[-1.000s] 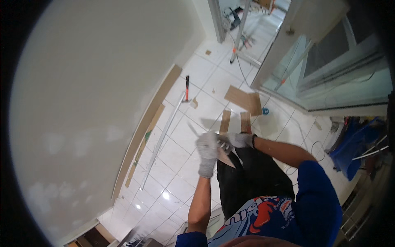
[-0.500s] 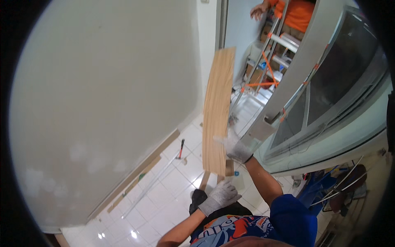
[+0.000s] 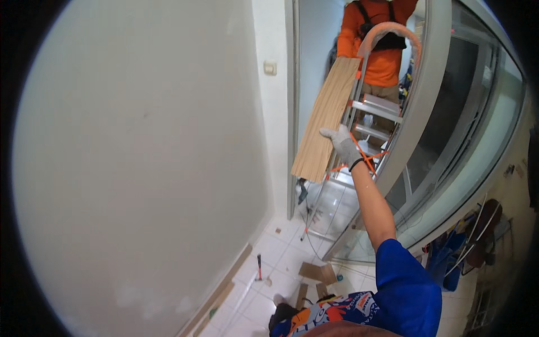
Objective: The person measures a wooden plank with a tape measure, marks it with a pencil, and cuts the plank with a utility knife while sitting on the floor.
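A flat, wood-grain plank [image 3: 327, 115] is held out in front of me, tilted, with its upper end leaning right. My right hand [image 3: 343, 147], in a grey work glove, grips its right edge near the lower half. The thumb lies across the plank's face and the other fingers are hidden behind it. At the plank's top end, in the doorway, stands a person in an orange top [image 3: 384, 67]. One of that person's arms reaches down to the plank, but I cannot tell whether the hand holds it. My left hand is out of view.
A stepladder [image 3: 375, 108] with orange straps stands in the doorway beside the plank. On the tiled floor lie a hammer [image 3: 259, 267], plank offcuts [image 3: 319, 273] and a long strip along the wall. A light switch [image 3: 270, 68] is left of the doorway; a sliding glass door [image 3: 449, 106] stands right.
My right hand has carried the plank forward and up into the doorway. My left hand has dropped out of view. The person in orange now shows more fully, close to the plank's top.
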Tool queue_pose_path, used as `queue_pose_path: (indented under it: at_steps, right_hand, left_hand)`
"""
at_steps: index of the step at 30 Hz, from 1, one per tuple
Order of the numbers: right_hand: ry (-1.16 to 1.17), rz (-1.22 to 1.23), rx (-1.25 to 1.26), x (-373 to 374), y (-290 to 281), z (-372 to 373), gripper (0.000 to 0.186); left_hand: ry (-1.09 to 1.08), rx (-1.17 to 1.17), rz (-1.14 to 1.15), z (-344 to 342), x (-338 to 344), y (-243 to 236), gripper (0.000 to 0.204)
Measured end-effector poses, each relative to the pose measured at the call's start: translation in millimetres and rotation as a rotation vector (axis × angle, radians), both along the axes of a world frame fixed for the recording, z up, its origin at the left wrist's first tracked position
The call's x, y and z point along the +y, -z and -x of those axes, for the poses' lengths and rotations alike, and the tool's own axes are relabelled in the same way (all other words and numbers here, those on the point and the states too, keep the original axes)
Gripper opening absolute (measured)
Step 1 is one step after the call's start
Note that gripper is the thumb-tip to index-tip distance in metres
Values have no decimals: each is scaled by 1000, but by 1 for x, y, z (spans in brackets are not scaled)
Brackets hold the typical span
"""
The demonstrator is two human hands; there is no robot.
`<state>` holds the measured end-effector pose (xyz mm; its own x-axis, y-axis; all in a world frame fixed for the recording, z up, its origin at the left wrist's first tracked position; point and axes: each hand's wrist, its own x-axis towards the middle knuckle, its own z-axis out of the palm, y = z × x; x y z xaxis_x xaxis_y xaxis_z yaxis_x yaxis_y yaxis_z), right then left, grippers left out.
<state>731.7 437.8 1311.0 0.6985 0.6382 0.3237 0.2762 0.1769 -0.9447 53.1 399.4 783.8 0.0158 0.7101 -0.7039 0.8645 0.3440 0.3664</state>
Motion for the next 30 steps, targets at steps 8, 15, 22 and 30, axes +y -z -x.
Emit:
queue_pose_path:
  at_steps: [8, 15, 22, 30]
  right_hand:
    - [118, 59, -21, 56, -8, -3, 46]
    - [36, -214, 33, 65, -25, -33, 41]
    - [200, -61, -156, 79, -4, -91, 34]
    - [673, 286, -983, 72, 35, -224, 59]
  left_hand:
    - [126, -85, -48, -53, 138, -21, 51]
    - [259, -219, -148, -114, 191, -22, 51]
    - [497, -373, -340, -186, 194, -29, 49]
    - [198, -26, -132, -91, 134, -16, 60]
